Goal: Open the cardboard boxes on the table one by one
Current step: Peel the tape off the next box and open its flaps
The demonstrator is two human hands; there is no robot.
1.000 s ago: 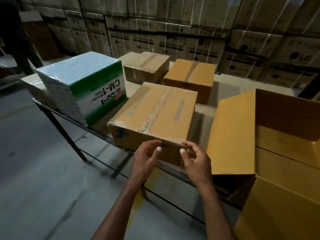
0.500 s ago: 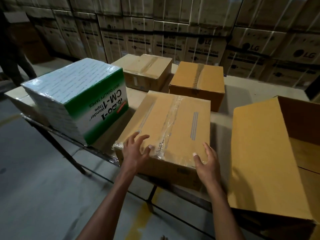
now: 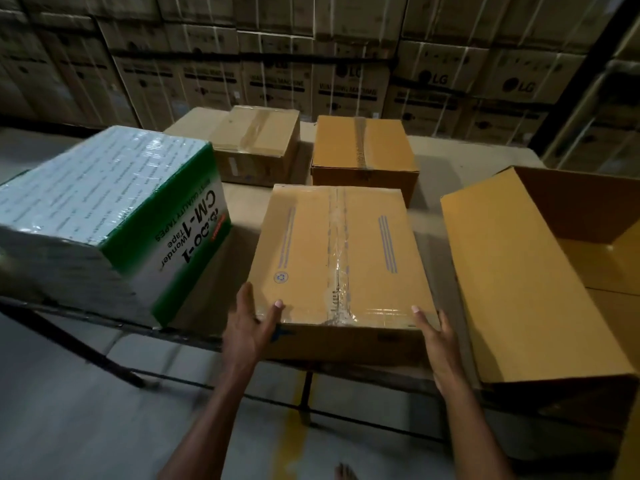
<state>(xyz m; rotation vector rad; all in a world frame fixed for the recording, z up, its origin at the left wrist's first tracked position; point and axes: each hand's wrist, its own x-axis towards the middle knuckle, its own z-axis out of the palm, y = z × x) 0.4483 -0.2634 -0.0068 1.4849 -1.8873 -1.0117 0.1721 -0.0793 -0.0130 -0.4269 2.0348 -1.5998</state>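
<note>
A sealed brown cardboard box (image 3: 332, 251) with clear tape down its middle sits at the table's near edge, straight in front of me. My left hand (image 3: 247, 327) presses flat against its near left corner, thumb tip on the top face. My right hand (image 3: 438, 344) lies along its near right corner, fingers straight, one fingertip on the top edge. Two more taped boxes stand behind it, one at the back left (image 3: 256, 140) and one at the back centre (image 3: 363, 147). A large box (image 3: 519, 271) at the right stands with its flaps open.
A green and white shrink-wrapped carton of tape (image 3: 104, 209) stands at the left, close to the near box. The table (image 3: 429, 188) has a dark metal frame along its near edge. A wall of stacked LG cartons (image 3: 346, 77) rises behind it.
My hands went from hovering in front of the box to its near corners. The box has turned square to me and my view has shifted to the right.
</note>
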